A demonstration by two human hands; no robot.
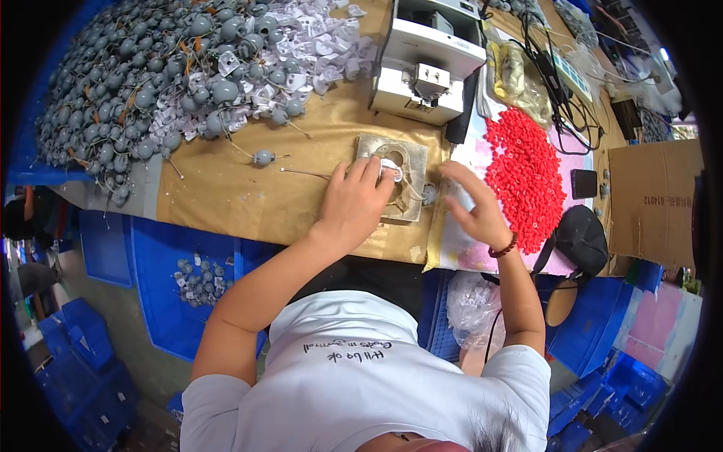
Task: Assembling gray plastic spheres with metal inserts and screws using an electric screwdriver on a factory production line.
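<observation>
A square metal fixture (416,154) with a cut-out lies on the table in front of me. In its cut-out sits a small white plastic part (391,167), with thin wires running from it. My left hand (354,202) is closed at this part, its fingertips and thumb on it; they hide some of it. Just right of the fixture, my right hand (478,209) is open, thumb and fingers apart, with nothing visible in it. A small grey round part (429,194) lies by the fixture's right edge, near that thumb. Another grey round part with wires (263,157) lies further left.
A large heap of grey round parts (143,83) covers the far left, beside white plastic pieces (320,49). A white machine (418,94) stands behind the fixture. Red small pieces (527,181) are piled at right, near a black cap (580,241). Blue bins (162,301) stand below.
</observation>
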